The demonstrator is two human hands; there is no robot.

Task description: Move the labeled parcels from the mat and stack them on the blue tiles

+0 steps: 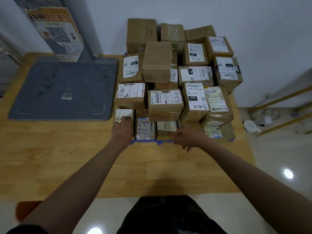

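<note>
The flat grey rectangular mat (64, 88) on the left of the wooden surface (84, 157) carries no parcel now, only a small scrap of label near its middle. The brown cardboard parcels with white shipping labels (177, 81) are all to its right, piled several layers deep on the blue plastic tiles (143, 142), of which only a thin front edge shows beneath the stack. By that reading the moving looks nearly or wholly done, and what remains is settling the front row.

The left hand (122, 130) lies with its fingers resting on the top front corner of a small white-labelled box (124, 114) at the near-left corner of the stack — touching it, not clearly wrapped round it, so whether this grip is closed on the box cannot be told. The right hand (187, 137) hangs at the front edge of the tiles, just before a low tan parcel (166, 128), fingers loosely curled downward and holding nothing that can be seen.

The relation that matters: the small box lies directly ahead of the left hand and just beyond its fingertips, its long side seeming to run away from the person. The left hand is plainly the nearer one; a push straight forward would likely seat the box flush against the upright labelled parcel (145, 128) beside it — the right hand could steady the row's front.
</note>
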